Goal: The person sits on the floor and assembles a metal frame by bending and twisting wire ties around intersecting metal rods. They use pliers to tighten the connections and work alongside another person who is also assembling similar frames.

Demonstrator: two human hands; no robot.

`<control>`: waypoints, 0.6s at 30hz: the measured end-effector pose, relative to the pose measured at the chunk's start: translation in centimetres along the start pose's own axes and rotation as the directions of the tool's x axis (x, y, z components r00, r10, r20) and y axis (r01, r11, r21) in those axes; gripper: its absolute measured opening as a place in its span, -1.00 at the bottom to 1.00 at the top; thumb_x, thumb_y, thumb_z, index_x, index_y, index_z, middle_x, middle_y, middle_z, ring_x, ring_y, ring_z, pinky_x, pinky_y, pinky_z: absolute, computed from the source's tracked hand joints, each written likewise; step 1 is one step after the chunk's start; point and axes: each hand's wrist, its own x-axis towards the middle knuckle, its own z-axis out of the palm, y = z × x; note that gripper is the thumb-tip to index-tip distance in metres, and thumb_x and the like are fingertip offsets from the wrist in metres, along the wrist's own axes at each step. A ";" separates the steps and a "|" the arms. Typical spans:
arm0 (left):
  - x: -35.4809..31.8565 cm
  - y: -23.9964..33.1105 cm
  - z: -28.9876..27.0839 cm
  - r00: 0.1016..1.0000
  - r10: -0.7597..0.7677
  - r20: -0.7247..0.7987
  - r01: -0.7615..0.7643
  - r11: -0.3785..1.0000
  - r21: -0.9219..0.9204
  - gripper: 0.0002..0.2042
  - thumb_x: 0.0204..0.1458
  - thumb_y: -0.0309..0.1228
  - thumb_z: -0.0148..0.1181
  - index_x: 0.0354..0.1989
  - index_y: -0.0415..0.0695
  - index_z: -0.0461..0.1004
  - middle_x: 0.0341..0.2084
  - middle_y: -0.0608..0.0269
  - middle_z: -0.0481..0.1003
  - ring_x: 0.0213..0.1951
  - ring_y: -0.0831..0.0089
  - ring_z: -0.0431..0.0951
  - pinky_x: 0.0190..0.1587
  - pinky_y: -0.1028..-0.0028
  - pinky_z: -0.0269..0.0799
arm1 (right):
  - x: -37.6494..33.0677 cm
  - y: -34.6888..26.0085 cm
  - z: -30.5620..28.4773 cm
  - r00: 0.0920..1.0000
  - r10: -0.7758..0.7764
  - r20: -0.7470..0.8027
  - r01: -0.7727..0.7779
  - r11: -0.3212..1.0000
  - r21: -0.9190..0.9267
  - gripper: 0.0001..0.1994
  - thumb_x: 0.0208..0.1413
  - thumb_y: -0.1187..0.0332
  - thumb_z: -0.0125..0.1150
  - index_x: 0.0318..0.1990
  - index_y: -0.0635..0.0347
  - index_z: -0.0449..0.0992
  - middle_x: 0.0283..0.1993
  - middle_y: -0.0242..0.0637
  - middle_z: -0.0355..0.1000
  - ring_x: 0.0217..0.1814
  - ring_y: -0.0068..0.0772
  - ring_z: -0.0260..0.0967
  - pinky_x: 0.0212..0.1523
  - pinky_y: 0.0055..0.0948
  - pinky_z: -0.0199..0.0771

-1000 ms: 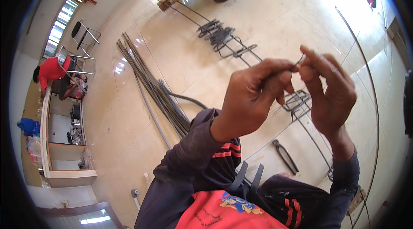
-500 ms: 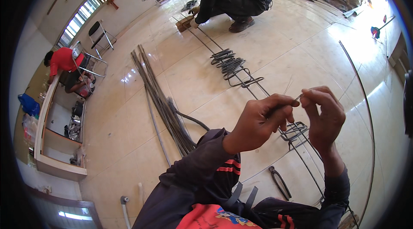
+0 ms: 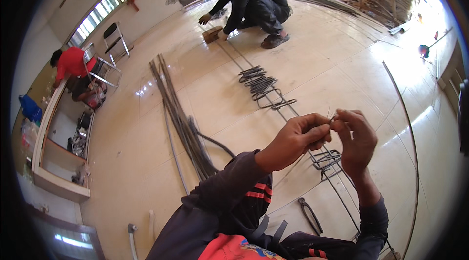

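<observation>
Both my hands are raised over a long frame of steel bars, pinching thin wire (image 3: 333,117) between them. My left hand (image 3: 295,140) is closed, thumb and forefinger on the wire. Opposite it, my right hand (image 3: 359,138) has its fingertips closed on the same wire. Much of the wire is hidden by the fingers. Below my hands, bent steel stirrups (image 3: 326,160) sit around the long bars (image 3: 342,201). Farther along, more stirrups (image 3: 257,80) are bunched together. A pair of pincers (image 3: 310,216) lies on the tiled floor near my knees.
A bundle of steel rods (image 3: 183,118) lies to the left, and a long single rod (image 3: 408,113) curves along the right. A co-worker (image 3: 256,6) crouches at the far end beside a brown block (image 3: 212,34). Another person in red (image 3: 73,64) leans over a counter (image 3: 58,189).
My two hands have come closer together on the wire. The crouching co-worker has raised their head and one hand is now off the block, held out to the left.
</observation>
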 end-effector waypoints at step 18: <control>-1.1 3.6 -5.6 0.777 0.385 -0.498 -0.571 0.764 -0.300 -0.85 0.16 -0.44 -0.01 -0.13 -0.18 0.35 -0.60 0.47 0.20 -0.59 0.67 0.13 -0.53 0.63 0.05 | -2.1 -2.5 1.6 0.695 0.332 0.638 -0.340 0.933 -0.116 -0.71 0.12 0.41 0.06 0.00 0.26 0.39 -0.43 -0.13 0.43 -0.38 -0.24 0.41 -0.32 -0.33 0.36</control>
